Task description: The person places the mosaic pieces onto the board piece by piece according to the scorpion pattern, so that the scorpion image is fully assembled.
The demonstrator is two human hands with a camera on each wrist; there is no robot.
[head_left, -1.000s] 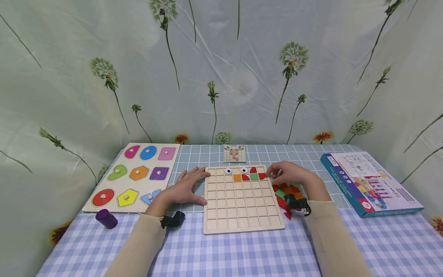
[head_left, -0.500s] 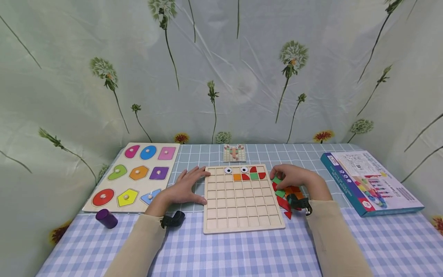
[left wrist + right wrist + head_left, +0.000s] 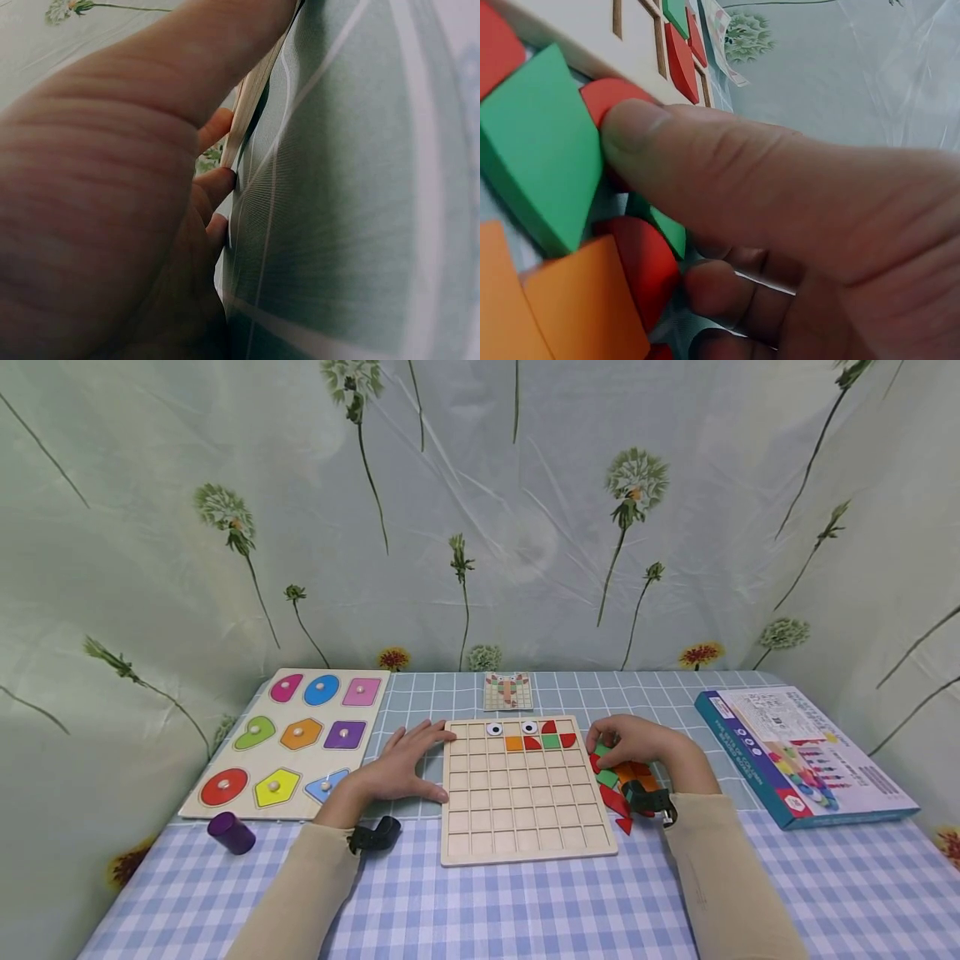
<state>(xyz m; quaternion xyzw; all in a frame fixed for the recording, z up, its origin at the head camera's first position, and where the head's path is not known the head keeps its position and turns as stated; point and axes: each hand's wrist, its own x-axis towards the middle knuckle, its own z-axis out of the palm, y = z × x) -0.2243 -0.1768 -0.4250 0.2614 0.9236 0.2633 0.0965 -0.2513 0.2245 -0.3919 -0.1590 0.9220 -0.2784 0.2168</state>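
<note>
A wooden grid board [image 3: 525, 810] lies flat before me. In its upper rows sit two eye tiles [image 3: 529, 727], an orange square [image 3: 513, 744], a green square [image 3: 551, 742] and several red quarter-circles [image 3: 567, 741]. My left hand [image 3: 397, 768] rests with spread fingers against the board's left edge; in the left wrist view its fingertips [image 3: 219, 180] touch that edge. My right hand [image 3: 633, 742] is over the loose tiles on the right. In the right wrist view its thumb [image 3: 705, 150] touches a red rounded tile [image 3: 611, 91]; the index finger is mostly hidden behind it.
Beneath my right hand, green [image 3: 544, 150], orange [image 3: 589, 300] and red tiles overlap. A pattern card [image 3: 507, 692] lies behind the board. At left are a shape puzzle [image 3: 255, 760] and purple cylinder [image 3: 231, 833]; a box [image 3: 806, 760] lies at right.
My right hand has drawn back from the board's upper right edge to the loose tiles, where its fingers have shifted only slightly over the last half second. The left hand stays put.
</note>
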